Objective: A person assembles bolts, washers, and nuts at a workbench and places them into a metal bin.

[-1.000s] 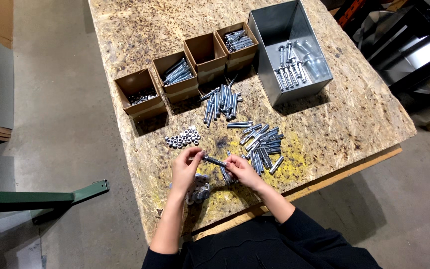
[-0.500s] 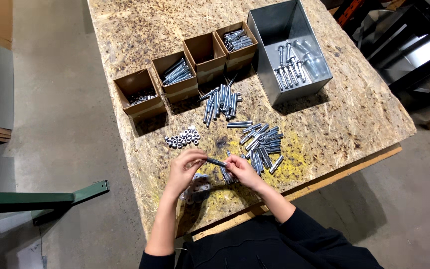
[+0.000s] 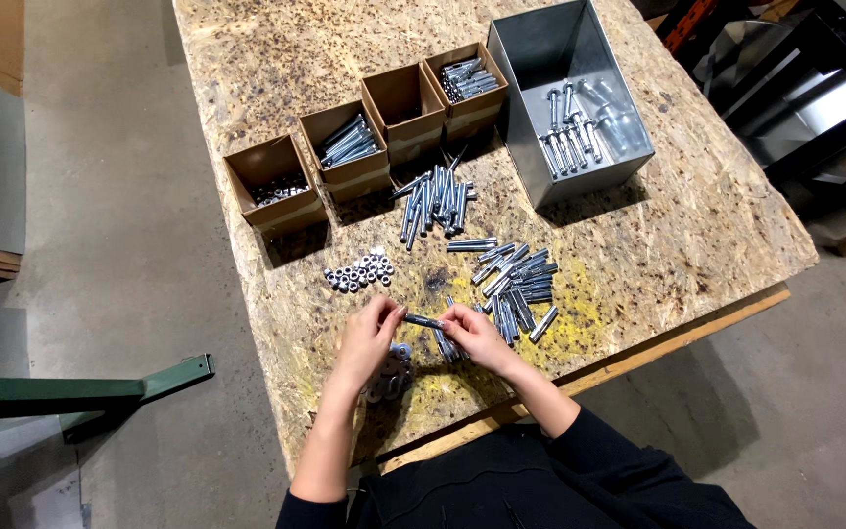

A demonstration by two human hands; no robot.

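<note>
Two hands hold one grey bolt (image 3: 424, 321) level between them, just above the near part of the worktop (image 3: 697, 225); the left hand (image 3: 369, 338) pinches its left end with thumb and fingertips pressed together, and the right hand (image 3: 477, 335) pinches its right end the same way, the other fingers curled in; both forearms rise from dark sleeves at the near edge. Just below the left hand lies a small cluster of metal parts (image 3: 394, 370), too shadowed to tell apart. Right of the right hand a loose heap of bolts (image 3: 519, 284) is spread over a yellow stain; to the left and a little farther sits a small pile of nuts (image 3: 359, 271); farther still a second heap of longer bolts (image 3: 435, 204) lies near the boxes. Four open cardboard boxes (image 3: 408, 103) stand in a slanted row along the far side, three holding fasteners and one seemingly bare inside; right of them stands a grey metal bin (image 3: 540, 49) with several bolts in its bottom. Left of the worktop, a green metal bar (image 3: 80, 387) lies on the concrete floor.
</note>
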